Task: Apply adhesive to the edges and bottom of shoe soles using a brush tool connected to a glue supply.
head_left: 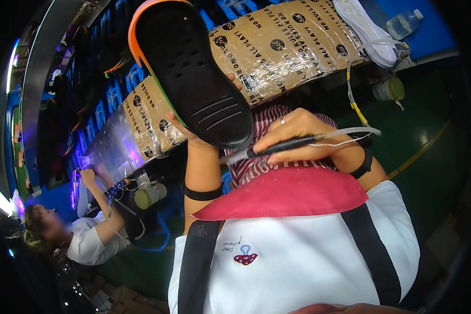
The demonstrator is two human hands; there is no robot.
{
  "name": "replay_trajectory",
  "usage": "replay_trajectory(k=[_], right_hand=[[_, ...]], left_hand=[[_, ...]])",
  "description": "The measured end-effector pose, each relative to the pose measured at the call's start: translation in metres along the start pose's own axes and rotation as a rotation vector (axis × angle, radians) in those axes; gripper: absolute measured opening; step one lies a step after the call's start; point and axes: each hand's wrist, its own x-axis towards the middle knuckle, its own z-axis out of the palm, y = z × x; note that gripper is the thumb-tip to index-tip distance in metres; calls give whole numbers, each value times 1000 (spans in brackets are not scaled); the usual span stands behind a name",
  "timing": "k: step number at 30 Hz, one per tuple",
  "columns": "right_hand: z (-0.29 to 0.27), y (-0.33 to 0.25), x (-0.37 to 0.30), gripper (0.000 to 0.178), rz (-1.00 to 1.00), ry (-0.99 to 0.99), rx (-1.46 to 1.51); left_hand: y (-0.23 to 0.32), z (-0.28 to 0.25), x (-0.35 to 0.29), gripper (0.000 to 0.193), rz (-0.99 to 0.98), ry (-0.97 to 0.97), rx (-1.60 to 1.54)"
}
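Note:
A black shoe sole (193,78) with an orange and green rim is tilted up in front of me, its hollow side facing the camera. My left hand (182,127) is closed around its edges from behind; most of the palm is hidden by the sole. In my right hand (301,131) is a brush (282,145) with a black handle, gripped like a pen. Its pale, blurred tip lies just below the sole's near end; I cannot tell whether they touch. A thin clear tube (350,131) runs from the handle's rear past my wrist.
Cardboard under clear wrap (293,42) covers the bench edge. A white sole (369,31) and clear bottle (404,23) lie at the far right, above a hanging jar (388,90). Blue racks (102,110) with dark soles stretch behind. A co-worker (97,233) handles a shoe at left.

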Motion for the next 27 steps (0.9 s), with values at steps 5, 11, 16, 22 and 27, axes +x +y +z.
replay_trajectory(k=[5, 11, 16, 22, 27], right_hand=[[3, 6, -1, 25, 61, 89, -44], [1, 9, -3, 24, -27, 85, 32], [5, 12, -1, 24, 2, 24, -119], [2, 6, 3, 24, -87, 28, -86], [7, 7, 5, 23, -36, -140, -333]], left_hand=[[12, -14, 0, 108, -67, 69, 151], [23, -25, 3, 92, -124, 211, 209], [22, 4, 13, 50, -273, 200, 15], [28, -1, 18, 39, -433, 230, 184], [32, 5, 24, 36, -568, 275, 454]])
